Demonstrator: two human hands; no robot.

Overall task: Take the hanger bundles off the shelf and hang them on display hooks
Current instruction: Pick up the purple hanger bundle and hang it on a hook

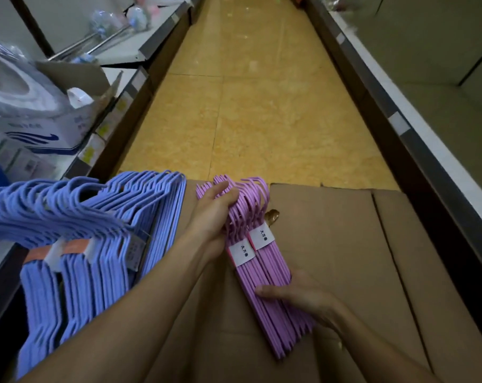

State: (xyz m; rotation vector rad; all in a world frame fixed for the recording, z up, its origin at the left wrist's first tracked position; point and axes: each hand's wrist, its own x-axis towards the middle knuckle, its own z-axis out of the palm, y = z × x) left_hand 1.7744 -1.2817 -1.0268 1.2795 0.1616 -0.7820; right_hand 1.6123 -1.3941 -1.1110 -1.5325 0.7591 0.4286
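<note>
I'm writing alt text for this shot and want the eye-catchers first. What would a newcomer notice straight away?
First, the pink hanger bundles at centre, held over a cardboard box: the left hand grips them near the hooks, the right hand at the lower end. Next, the mass of blue hangers hanging at left, then the yellow tiled aisle floor running ahead.

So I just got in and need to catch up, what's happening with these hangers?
A person is holding two banded pink hanger bundles over a cardboard box. The left hand grips them near the hook ends, and the right hand holds the lower end. Blue hanger bundles already hang at the left, beside the shelves. The pink ones are not on a hook yet.
</note>
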